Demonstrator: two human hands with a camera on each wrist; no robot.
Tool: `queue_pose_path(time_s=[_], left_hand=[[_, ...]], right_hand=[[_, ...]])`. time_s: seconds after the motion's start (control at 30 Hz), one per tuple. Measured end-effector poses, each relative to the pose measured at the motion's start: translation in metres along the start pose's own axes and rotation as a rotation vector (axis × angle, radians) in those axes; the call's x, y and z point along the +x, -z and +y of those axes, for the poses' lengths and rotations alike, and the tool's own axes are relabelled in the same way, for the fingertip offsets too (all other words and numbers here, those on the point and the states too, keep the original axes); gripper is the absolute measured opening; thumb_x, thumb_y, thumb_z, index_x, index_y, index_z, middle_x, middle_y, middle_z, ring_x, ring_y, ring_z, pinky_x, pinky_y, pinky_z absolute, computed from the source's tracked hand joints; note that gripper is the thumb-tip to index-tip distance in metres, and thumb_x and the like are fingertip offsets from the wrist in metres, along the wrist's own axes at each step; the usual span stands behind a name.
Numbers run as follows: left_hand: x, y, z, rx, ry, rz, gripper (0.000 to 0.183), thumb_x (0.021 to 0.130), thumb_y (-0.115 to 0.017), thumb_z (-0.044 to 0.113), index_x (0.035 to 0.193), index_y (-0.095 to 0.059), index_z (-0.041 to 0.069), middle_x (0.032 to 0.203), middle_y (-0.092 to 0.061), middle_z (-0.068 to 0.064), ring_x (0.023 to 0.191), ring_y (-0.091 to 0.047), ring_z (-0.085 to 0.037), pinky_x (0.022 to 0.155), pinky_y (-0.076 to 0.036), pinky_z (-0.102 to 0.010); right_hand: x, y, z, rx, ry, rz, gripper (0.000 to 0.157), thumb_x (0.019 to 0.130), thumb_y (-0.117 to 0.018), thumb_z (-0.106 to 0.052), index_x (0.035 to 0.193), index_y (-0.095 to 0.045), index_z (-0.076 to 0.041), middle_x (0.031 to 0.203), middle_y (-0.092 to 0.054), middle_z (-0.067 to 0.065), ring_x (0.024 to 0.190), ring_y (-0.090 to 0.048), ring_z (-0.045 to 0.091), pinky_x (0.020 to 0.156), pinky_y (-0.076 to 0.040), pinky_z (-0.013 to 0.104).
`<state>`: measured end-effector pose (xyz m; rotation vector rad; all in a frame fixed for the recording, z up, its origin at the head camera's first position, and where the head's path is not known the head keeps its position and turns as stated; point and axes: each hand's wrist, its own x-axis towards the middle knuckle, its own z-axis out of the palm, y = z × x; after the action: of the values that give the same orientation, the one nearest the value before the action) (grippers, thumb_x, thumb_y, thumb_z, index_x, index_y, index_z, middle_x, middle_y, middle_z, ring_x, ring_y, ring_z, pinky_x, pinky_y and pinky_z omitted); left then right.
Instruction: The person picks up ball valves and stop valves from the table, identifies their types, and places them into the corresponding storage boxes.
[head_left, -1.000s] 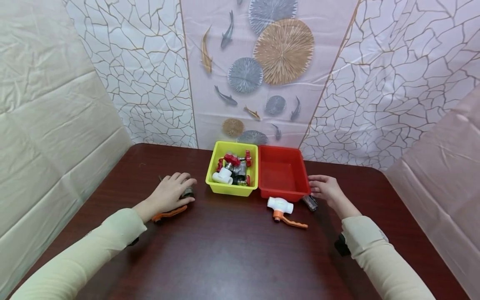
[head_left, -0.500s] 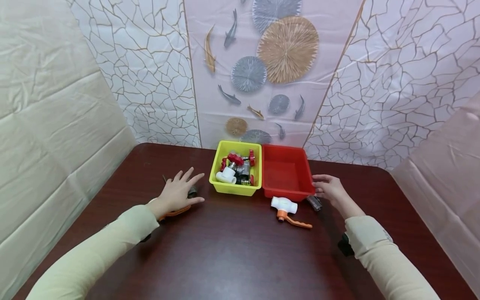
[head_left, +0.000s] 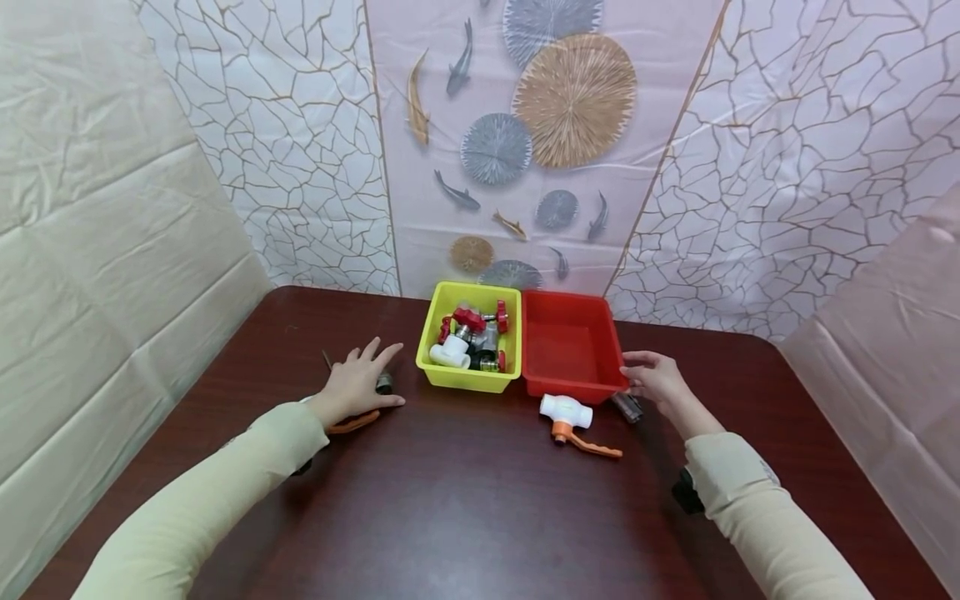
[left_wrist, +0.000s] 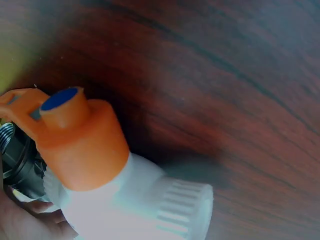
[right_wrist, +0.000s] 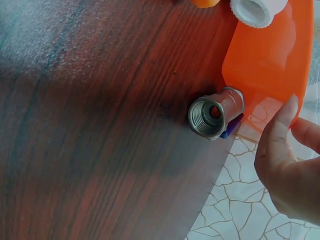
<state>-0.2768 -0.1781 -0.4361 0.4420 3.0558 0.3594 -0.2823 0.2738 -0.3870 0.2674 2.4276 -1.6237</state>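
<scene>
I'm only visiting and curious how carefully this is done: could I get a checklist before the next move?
1. Left hand open: ok, fingers spread in the head view.
2. Right hand at the rim of the red bin: ok.
3. Right hand's hold firm: cannot tell.
4. Table free of loose valves: not ok, a white valve lies in front of the red bin.
5. Metal valve beside the red bin not touching it: cannot tell.

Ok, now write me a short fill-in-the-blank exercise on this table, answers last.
1. The right hand touches the red bin, which stands to the ____ of the yellow bin in the head view.
2. The white valve in front of the red bin has a lever coloured ____.
3. The white elbow fitting lies in a bin coloured ____.

Missing words: right; orange; yellow.
</scene>
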Motion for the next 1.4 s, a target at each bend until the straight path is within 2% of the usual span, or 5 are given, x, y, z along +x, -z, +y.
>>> queue_pose_path(time_s=[0.27, 0.47, 0.63, 0.87, 1.4], left_hand=[[0.004, -0.001, -0.001, -0.038, 0.016, -0.054, 0.085, 0.081, -0.068, 0.047, 0.149, -0.023, 0.025, 0.151, -0.023, -0.028, 0.123, -0.038, -0.059, 0.090, -0.042, -0.066], [0.007, 0.000, 0.001, 0.016, -0.029, -0.066, 0.064, 0.083, -0.067, 0.046, 0.135, -0.050, 0.014, 0.131, -0.049, -0.022, 0.105, -0.057, -0.042, 0.088, -0.048, -0.054], [0.006, 0.002, 0.003, 0.038, -0.039, -0.068, 0.048, 0.084, -0.067, 0.041, 0.120, -0.059, 0.009, 0.115, -0.054, -0.017, 0.093, -0.055, -0.034, 0.080, -0.049, -0.047], [0.005, 0.000, 0.007, 0.019, -0.042, -0.022, 0.038, 0.085, -0.062, 0.020, 0.115, -0.055, -0.003, 0.124, -0.047, -0.031, 0.104, -0.047, -0.047, 0.079, -0.049, -0.048], [0.013, -0.001, 0.009, 0.168, -0.109, 0.027, 0.017, 0.075, -0.063, 0.029, 0.077, -0.059, 0.013, 0.078, -0.053, -0.005, 0.066, -0.049, -0.023, 0.056, -0.043, -0.034]], right_hand=[[0.000, -0.002, 0.001, 0.010, -0.001, 0.009, 0.049, 0.095, -0.051, -0.010, 0.138, -0.036, 0.009, 0.103, -0.060, 0.013, 0.064, -0.060, 0.005, 0.068, -0.056, 0.024], [-0.001, -0.002, 0.002, 0.007, -0.008, 0.024, 0.048, 0.096, -0.050, -0.009, 0.138, -0.036, 0.008, 0.105, -0.058, 0.014, 0.065, -0.059, 0.006, 0.069, -0.056, 0.025], [-0.002, -0.004, 0.003, 0.009, -0.007, 0.040, 0.048, 0.096, -0.050, -0.009, 0.138, -0.036, 0.008, 0.106, -0.057, 0.015, 0.064, -0.058, 0.004, 0.069, -0.057, 0.025], [-0.001, -0.011, 0.001, -0.037, 0.015, 0.105, 0.041, 0.096, -0.048, -0.005, 0.134, -0.041, 0.009, 0.099, -0.060, 0.016, 0.061, -0.060, 0.006, 0.067, -0.057, 0.029], [0.000, -0.015, 0.000, -0.035, 0.000, 0.135, 0.040, 0.096, -0.046, -0.002, 0.134, -0.040, 0.009, 0.103, -0.057, 0.021, 0.058, -0.059, 0.006, 0.066, -0.058, 0.030]])
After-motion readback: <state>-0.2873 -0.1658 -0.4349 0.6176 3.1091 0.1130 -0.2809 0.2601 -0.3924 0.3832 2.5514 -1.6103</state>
